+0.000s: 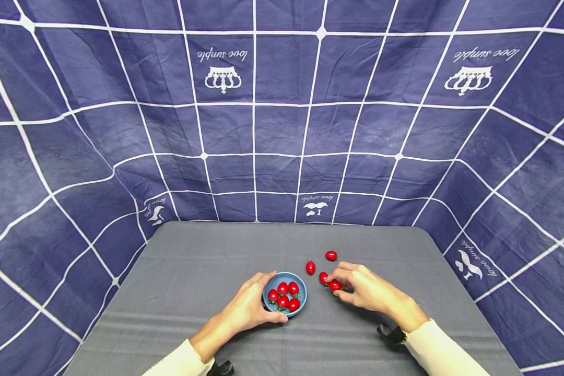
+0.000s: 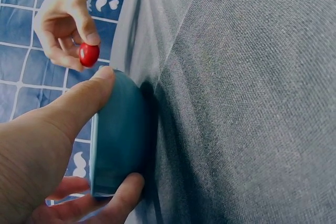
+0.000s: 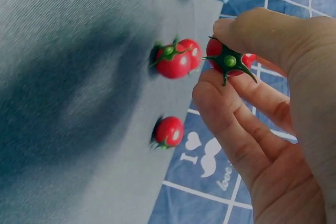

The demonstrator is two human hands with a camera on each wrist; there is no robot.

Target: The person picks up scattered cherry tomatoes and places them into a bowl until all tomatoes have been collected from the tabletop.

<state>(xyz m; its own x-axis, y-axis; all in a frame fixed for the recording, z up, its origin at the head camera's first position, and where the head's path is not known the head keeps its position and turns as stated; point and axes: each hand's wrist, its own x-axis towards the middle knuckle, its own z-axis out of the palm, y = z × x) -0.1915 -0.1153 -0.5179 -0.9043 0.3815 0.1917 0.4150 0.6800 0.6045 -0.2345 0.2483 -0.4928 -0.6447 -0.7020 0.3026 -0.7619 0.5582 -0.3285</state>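
My left hand point(image 1: 251, 305) grips a small blue bowl point(image 1: 303, 308), thumb on the near side and fingers round the far side. Several red cherry tomatoes point(image 1: 282, 301) with green stems lie inside it. To the bowl's right, my right hand point(image 1: 364, 287) pinches a cherry tomato point(image 3: 214, 48) between thumb and fingertips, above the cloth in the wrist views. Its green star-shaped stem faces the right wrist camera. Three more cherry tomatoes lie on the cloth near this hand: one point(image 1: 323, 278) beside the fingertips, another point(image 1: 310, 268) closer to the bowl, a third point(image 1: 331, 256) farther back.
A grey cloth point(image 1: 207, 261) covers the table. Blue curtains point(image 1: 282, 130) with a white grid stand behind it and along both sides. Dark bands point(image 1: 392, 334) circle both wrists, below white sleeves point(image 1: 444, 350).
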